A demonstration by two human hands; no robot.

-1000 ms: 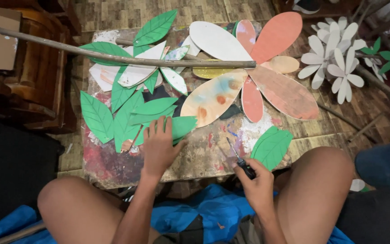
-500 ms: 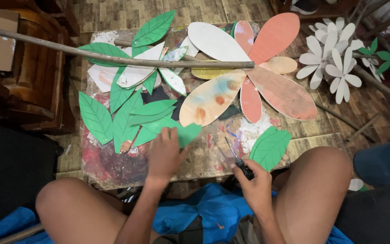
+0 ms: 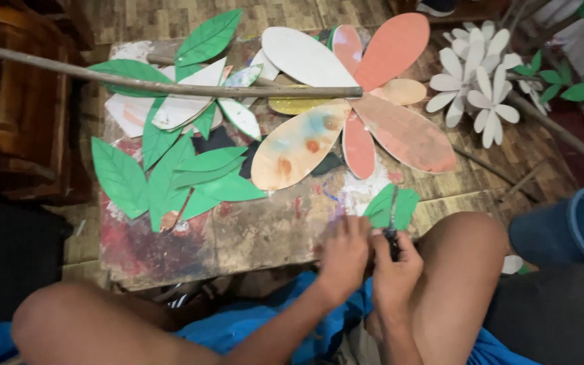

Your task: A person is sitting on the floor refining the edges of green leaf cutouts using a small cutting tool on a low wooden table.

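My right hand (image 3: 397,274) is closed around a small black-handled cutting tool (image 3: 392,238) whose thin blade lies over a green paper leaf (image 3: 392,205). That leaf rests at the near right edge of a paint-stained wooden board (image 3: 251,233). My left hand (image 3: 345,255) is right beside the right one, fingers bent at the leaf's near end. It is blurred, so I cannot tell whether it grips anything. My bare knees sit on either side of the hands, with blue cloth between them.
A pile of green leaves (image 3: 170,172) lies on the board's left. A large flower of painted petals (image 3: 346,101) lies at the back, with a long wooden stick (image 3: 170,86) across it. White paper flowers (image 3: 471,88) and a blue bucket (image 3: 576,226) are on the right, dark wooden furniture (image 3: 15,128) on the left.
My left hand has left the leaf pile at the board's middle and moved right, next to my right hand. The right hand and tool have shifted slightly toward the green leaf.
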